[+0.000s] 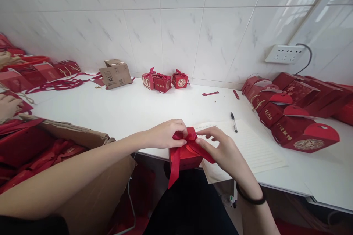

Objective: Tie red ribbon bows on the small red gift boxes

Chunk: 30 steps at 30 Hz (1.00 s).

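Observation:
A small red gift box (190, 162) sits at the table's front edge, partly over my lap. A red ribbon (174, 169) crosses its top in a bow, its two tails hanging down over the front and right side. My left hand (172, 134) pinches the bow's left loop between thumb and fingers. On the other side, my right hand (217, 146) has its thumb and index finger at the right part of the bow, with the other fingers loosely bent. The knot lies between both hands and is partly hidden by the fingers.
Three finished ribboned boxes (162, 82) stand by the wall beside a brown carton (116, 74). Lined paper (253, 150) and a pen (234, 122) lie right. More red boxes (309, 132) crowd the far right. A large cardboard box (110, 169) with red items stands left, near another person's hand (9, 106).

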Each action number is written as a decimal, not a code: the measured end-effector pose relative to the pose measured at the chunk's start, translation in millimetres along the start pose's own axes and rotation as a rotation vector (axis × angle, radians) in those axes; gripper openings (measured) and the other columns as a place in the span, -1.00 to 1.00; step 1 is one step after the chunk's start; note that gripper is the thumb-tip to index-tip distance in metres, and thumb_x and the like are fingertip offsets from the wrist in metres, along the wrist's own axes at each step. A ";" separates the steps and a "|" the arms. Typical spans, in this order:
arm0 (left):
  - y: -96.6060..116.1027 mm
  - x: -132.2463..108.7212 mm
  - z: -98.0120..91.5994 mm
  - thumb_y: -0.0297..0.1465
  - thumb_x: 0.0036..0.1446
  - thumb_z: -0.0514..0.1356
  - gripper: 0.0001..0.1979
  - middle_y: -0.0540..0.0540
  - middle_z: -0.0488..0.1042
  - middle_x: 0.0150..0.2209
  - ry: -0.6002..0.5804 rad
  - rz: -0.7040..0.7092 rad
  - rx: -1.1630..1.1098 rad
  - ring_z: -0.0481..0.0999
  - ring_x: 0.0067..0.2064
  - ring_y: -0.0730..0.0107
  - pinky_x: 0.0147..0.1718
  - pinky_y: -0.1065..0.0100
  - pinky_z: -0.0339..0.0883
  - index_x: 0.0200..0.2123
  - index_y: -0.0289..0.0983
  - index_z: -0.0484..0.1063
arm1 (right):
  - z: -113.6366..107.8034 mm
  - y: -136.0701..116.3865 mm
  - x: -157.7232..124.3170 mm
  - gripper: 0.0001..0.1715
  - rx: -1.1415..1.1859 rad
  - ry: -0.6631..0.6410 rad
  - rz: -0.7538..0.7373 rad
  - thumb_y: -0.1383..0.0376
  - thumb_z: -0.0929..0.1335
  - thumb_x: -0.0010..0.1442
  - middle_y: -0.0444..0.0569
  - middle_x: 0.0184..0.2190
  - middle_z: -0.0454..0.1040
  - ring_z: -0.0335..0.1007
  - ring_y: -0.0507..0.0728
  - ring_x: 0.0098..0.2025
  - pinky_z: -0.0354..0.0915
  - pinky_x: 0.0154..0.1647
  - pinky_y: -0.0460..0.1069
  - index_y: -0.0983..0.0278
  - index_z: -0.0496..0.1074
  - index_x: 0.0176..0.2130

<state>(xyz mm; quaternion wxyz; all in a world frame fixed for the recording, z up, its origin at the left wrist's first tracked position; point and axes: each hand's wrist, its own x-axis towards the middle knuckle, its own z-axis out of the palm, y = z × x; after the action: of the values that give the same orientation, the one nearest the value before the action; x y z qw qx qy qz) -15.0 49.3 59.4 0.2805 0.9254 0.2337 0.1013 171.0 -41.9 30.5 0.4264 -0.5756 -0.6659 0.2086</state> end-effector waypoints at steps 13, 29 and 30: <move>-0.9 0.1 -1.2 -0.34 0.07 0.13 -0.88 -0.04 0.34 -0.29 -0.025 -0.042 -0.031 0.36 -0.24 0.40 -0.25 0.37 0.25 -0.38 -0.28 0.36 | 1.8 1.7 28.9 -0.74 0.376 -0.338 0.042 0.13 0.33 0.11 -0.11 -0.45 0.43 0.27 0.04 -0.42 0.15 -0.37 -0.04 0.28 0.37 -0.43; -0.9 -0.7 -0.7 -0.39 0.02 0.17 -0.93 -0.01 0.34 -0.30 -0.006 -0.015 -0.087 0.35 -0.25 0.44 -0.24 0.38 0.25 -0.39 -0.27 0.34 | 10.4 -1.4 21.1 -0.90 -0.005 -0.052 0.018 0.38 0.23 0.00 -0.21 -0.57 0.27 0.17 0.01 -0.51 0.10 -0.48 -0.10 0.24 0.16 -0.50; -0.6 -0.7 -0.9 -0.40 0.02 0.17 -0.93 -0.01 0.34 -0.30 -0.008 -0.016 -0.087 0.35 -0.25 0.44 -0.24 0.39 0.25 -0.40 -0.27 0.34 | 11.3 -2.0 20.7 -0.90 -0.023 -0.049 0.017 0.38 0.23 0.00 -0.21 -0.59 0.25 0.16 0.01 -0.53 0.08 -0.50 -0.10 0.24 0.14 -0.50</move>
<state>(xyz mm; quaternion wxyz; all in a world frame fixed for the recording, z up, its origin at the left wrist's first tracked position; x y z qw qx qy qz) -16.2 49.8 59.7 0.3220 0.9109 0.2354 0.1055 161.3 -20.4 32.6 0.4015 -0.5809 -0.6736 0.2184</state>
